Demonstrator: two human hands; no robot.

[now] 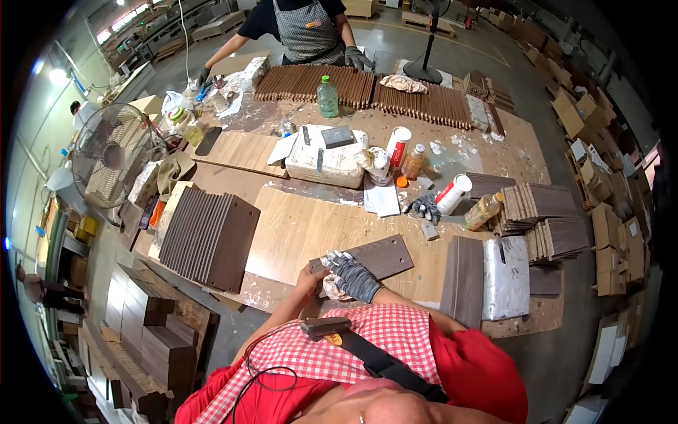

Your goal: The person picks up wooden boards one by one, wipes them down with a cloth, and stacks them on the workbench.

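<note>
A dark wood-grain board [381, 258] with holes near its end lies tilted in front of my body. My left hand [308, 283], bare, is closed around the board's left end. My right hand [353, 277], in a grey striped glove with white-stained fingertips, bends over the board's near edge. A crumpled pale cloth [333, 288] shows under its palm, gripped there against the board. Part of the cloth and the right thumb are hidden.
Stacked dark boards [212, 240] stand on the left; more piles [462, 283] lie right. A wrapped white block [328, 162], white-red canisters [453, 194], orange bottles [484, 212] and a spare glove [425, 207] sit beyond. A co-worker [307, 32] stands across the table, a fan [113, 155] at left.
</note>
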